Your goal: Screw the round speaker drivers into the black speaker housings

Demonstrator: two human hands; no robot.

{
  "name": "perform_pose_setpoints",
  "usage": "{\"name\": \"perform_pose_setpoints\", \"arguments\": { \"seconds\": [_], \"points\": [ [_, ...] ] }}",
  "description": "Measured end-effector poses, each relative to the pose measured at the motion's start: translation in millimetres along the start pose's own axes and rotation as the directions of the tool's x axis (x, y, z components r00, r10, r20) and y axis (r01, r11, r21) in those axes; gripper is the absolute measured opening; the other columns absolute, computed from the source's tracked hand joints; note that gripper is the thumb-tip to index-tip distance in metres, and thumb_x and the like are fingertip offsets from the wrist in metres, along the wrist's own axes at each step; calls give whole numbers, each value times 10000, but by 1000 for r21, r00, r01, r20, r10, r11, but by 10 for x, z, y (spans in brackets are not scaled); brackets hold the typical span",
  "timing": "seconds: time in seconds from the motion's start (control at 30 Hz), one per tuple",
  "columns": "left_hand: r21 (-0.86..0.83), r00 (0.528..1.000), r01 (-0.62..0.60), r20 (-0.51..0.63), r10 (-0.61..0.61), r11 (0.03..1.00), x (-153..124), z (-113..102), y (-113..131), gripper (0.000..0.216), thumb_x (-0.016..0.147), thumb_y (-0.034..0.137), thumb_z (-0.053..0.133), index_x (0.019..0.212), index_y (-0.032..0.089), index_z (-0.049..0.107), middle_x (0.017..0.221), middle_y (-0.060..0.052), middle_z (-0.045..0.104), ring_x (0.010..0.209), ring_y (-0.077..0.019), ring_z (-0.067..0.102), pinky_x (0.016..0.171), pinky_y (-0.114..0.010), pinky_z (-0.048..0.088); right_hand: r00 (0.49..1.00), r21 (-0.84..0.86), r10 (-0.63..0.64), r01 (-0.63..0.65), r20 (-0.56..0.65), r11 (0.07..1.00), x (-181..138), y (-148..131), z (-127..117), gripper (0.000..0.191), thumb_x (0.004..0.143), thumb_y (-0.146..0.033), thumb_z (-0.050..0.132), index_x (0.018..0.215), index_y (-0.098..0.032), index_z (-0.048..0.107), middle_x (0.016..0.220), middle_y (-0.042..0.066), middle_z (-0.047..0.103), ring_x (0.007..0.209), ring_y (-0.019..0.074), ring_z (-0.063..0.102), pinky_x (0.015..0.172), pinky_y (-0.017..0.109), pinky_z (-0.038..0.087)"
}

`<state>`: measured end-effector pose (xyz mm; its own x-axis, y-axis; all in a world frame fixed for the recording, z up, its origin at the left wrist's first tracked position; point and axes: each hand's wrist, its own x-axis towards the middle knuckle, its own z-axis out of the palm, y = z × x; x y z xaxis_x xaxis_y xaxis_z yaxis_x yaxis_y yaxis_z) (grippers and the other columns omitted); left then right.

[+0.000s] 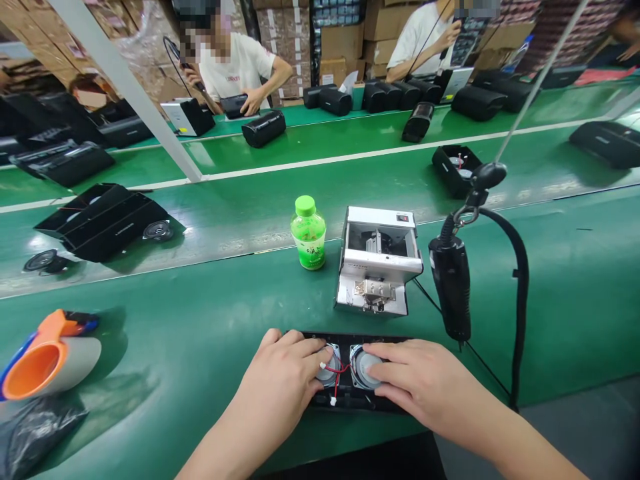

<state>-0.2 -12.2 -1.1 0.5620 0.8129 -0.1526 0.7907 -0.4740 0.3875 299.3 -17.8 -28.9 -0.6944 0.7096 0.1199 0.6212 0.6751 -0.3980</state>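
A long black speaker panel (345, 399) lies flat on the green bench in front of me, with two round speaker drivers in it. My left hand (283, 370) has its fingers curled over the left driver (329, 375), covering part of it. On the right driver (364, 368), the bent fingers of my right hand (425, 377) press against the rim and back. Thin red wires with small white connectors (333, 401) run between the two drivers. Both drivers sit side by side with a narrow gap. Fingers hide the outer ends of the panel.
Behind the panel stands a white screw feeder (379, 260), beside a green-capped bottle (309, 233). A black electric screwdriver (451, 287) hangs at right. An orange-and-white tape dispenser (50, 363) is at left. Black speaker housings (107, 220) lie on the conveyor; two co-workers sit beyond it.
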Motion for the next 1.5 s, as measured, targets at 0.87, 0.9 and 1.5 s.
{"name": "perform_pose_setpoints", "arguments": {
  "seconds": [0.87,0.9,1.5],
  "points": [
    [11,1000,0,-9,0,1000,16,13,-11,414,970,152,807,1334,329,722,1345,26,797,1130,-262,673,877,-446,384,999,-56,-37,36,-28,998,54,-29,17,194,971,-207,774,1149,-270,728,1357,25,807,1105,273,815,936,450,679],
    [12,1000,0,-9,0,1000,19,9,-5,410,968,152,809,1327,329,724,1339,26,799,1121,-261,674,876,-445,384,999,-59,-37,34,-37,998,51,-32,22,203,967,-202,778,1153,-270,734,1357,26,807,1101,272,816,936,448,679],
    [77,999,26,25,-28,997,53,9,21,391,936,242,881,1302,308,760,1242,-2,829,1062,-287,675,843,-455,387,995,-62,-42,37,-95,997,44,-48,35,270,902,-166,843,1125,-279,740,1353,14,811,1063,285,828,907,490,701]
  ]
}}
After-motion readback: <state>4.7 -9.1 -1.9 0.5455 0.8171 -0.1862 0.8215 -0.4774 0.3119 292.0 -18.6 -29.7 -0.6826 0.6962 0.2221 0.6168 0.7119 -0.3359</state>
